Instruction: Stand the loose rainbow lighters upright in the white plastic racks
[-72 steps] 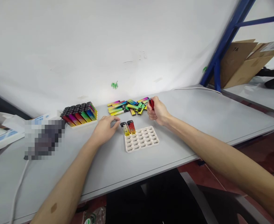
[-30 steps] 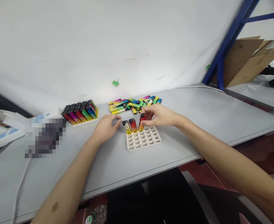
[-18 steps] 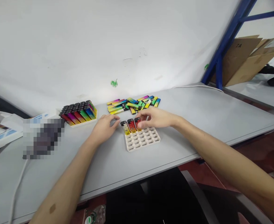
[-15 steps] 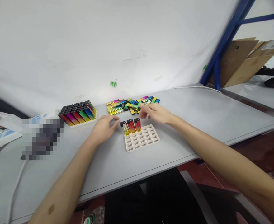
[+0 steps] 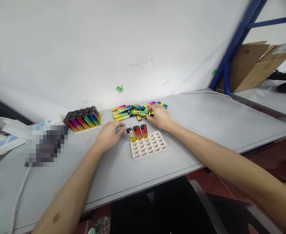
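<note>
A white slotted tray lies on the grey table. Three lighters stand upright in its far row. My left hand rests flat on the table just left of the tray, fingers loosely spread and holding nothing. My right hand reaches past the tray into a pile of colourful loose lighters and its fingers close on one of them at the pile's right end.
A second tray full of black-capped lighters stands at the back left. A blurred dark object and blue-white packets lie further left, with a white cable. Cardboard boxes and a blue rack post are at the right.
My right hand brought a red lighter from the pile, stood it as the third in the tray's far row, let go, and moved back to the pile. The left hand stayed put.
</note>
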The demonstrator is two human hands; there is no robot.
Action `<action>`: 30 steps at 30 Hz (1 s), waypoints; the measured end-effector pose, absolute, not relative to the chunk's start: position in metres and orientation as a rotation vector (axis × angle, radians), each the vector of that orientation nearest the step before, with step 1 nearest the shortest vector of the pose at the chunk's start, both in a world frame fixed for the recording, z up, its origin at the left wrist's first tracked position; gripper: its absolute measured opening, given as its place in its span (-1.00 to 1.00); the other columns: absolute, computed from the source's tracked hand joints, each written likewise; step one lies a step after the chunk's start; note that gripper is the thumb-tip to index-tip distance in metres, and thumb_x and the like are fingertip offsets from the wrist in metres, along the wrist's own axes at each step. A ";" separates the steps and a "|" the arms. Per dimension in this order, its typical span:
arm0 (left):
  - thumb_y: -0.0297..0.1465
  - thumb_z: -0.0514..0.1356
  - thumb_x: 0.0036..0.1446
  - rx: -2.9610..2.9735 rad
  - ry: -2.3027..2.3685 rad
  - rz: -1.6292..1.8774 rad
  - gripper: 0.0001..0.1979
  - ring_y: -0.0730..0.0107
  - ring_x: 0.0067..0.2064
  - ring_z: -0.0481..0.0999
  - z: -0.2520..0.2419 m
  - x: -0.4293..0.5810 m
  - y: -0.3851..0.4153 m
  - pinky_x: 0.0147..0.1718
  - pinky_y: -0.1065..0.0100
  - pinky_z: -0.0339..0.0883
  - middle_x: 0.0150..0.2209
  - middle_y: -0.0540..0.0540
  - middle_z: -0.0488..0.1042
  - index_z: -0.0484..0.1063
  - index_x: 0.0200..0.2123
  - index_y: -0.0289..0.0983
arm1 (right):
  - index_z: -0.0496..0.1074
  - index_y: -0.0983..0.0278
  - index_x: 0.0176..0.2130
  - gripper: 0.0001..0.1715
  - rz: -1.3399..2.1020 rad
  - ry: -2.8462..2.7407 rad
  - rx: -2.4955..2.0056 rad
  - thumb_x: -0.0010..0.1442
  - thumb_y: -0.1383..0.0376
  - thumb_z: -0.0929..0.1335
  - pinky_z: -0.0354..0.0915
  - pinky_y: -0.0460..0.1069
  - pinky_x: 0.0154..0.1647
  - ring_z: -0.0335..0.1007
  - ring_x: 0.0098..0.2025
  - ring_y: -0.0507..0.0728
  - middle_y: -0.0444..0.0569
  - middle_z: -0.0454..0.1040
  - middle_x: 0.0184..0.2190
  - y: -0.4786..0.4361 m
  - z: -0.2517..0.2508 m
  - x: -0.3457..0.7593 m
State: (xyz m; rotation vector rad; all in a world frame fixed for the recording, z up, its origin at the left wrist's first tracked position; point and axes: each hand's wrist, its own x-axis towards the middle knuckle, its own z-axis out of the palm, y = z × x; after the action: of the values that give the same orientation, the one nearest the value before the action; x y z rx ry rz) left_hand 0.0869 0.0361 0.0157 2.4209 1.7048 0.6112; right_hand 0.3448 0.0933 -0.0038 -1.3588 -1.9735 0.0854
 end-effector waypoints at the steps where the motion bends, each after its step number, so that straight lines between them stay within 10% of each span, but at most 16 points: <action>1: -0.23 0.05 0.26 2.416 1.708 0.608 -0.67 0.04 0.07 0.48 0.016 0.087 0.036 0.10 0.07 0.33 -0.05 -0.16 0.59 0.52 -0.08 -0.22 | 0.49 0.33 -0.17 -0.81 0.214 -1.903 -1.324 0.16 0.35 0.42 0.30 0.16 0.06 0.41 -0.02 0.27 0.14 0.54 -0.11 0.094 -0.003 0.347; 13: -0.23 0.05 0.26 2.419 1.695 0.599 -0.66 0.04 0.08 0.47 0.016 0.086 0.036 0.11 0.06 0.32 -0.03 -0.17 0.59 0.52 -0.06 -0.23 | 0.49 0.32 -0.13 -0.78 1.402 -0.990 -0.859 0.37 0.36 0.25 0.35 -0.10 -0.51 0.38 -0.43 0.02 -0.11 0.40 -0.49 0.069 0.039 0.356; 24: -0.23 0.05 0.27 2.400 1.704 0.594 -0.66 0.04 0.09 0.46 0.017 0.087 0.035 0.13 0.06 0.31 -0.01 -0.17 0.58 0.52 -0.06 -0.24 | 0.48 0.37 -0.20 -0.84 1.555 -1.116 -0.861 0.37 0.40 0.30 0.33 -0.16 -0.44 0.36 -0.41 -0.04 0.03 0.59 -0.34 0.062 0.036 0.352; 30: -0.22 0.05 0.27 2.407 1.708 0.586 -0.65 0.04 0.08 0.46 0.017 0.087 0.035 0.10 0.07 0.32 -0.03 -0.17 0.58 0.52 -0.05 -0.23 | 0.40 0.12 -0.01 -0.74 1.616 -1.191 -0.755 0.40 0.07 0.29 0.09 -0.17 -0.67 0.16 -0.62 -0.05 -0.25 0.30 -0.53 0.058 0.035 0.357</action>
State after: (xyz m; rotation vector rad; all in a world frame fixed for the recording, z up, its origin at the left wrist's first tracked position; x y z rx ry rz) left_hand 0.0867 0.0350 0.0172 2.4073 1.7076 0.5857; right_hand 0.3572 0.0583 0.0354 -0.7554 -1.1906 1.6155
